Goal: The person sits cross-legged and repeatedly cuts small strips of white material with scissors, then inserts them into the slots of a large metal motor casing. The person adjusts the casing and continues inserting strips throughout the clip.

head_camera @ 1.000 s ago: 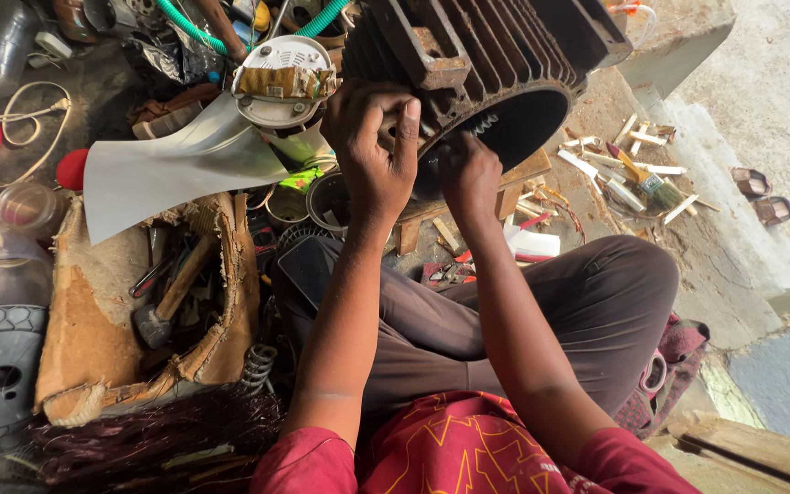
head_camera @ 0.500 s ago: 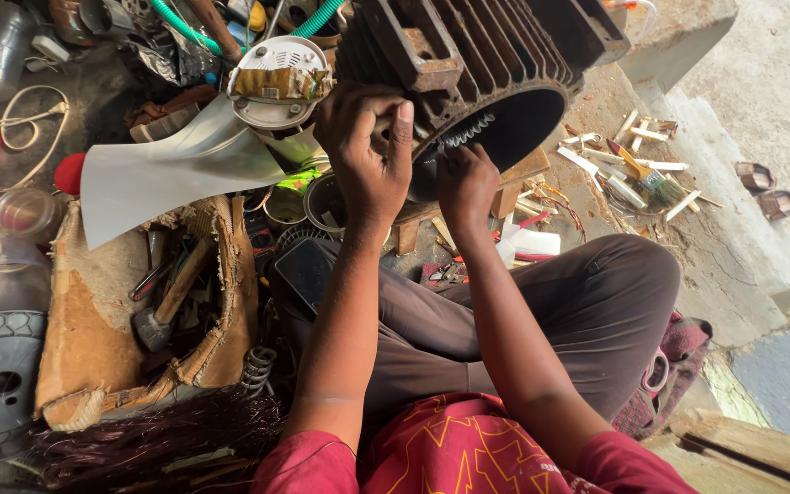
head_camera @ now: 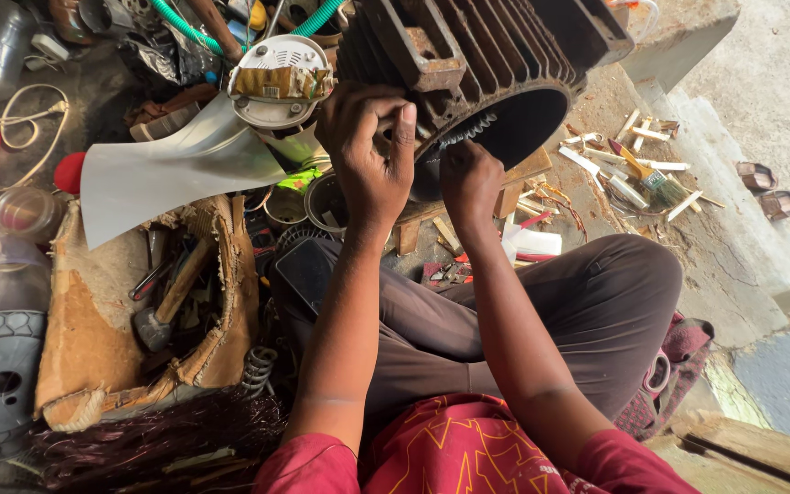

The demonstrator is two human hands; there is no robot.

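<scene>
Head view: left hand point(head_camera: 369, 155) lies with its grip clamped on the rim of the finned motor housing point(head_camera: 486, 55), thumb raised, fingers curled over the edge. Right hand point(head_camera: 470, 183) sits just beside it, below the housing's dark open end, grip pinched together on something too small to tell. Fan blade point(head_camera: 171, 169) lies to the left of the left hand. Torn cardboard box point(head_camera: 139, 302) with a hammer point(head_camera: 162, 306) lies lower left, well apart
</scene>
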